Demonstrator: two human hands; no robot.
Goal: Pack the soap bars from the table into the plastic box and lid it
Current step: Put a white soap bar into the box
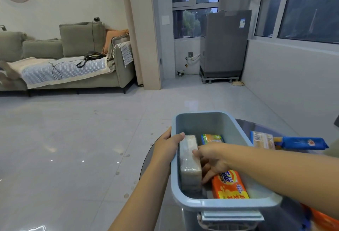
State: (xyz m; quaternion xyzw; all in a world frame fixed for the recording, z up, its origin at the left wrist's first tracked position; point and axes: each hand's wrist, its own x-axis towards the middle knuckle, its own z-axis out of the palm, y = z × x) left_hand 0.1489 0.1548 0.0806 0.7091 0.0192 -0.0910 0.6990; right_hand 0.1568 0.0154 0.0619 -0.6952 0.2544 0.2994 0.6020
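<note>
Pale wrapped soap bar (189, 164) stood on edge against the plastic box's (211, 120) left wall, right hand (211, 161) fingers pressing it there, not closed around it. Left hand (167, 146) gripped the rim. Packing was midway: two bars (286, 141) waited on the counter (260, 126), next to fetch. No lid seen.

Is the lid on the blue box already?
No, the blue box is open on top, and the right hand reaches inside among the soap bars while the left hand holds its rim.
</note>
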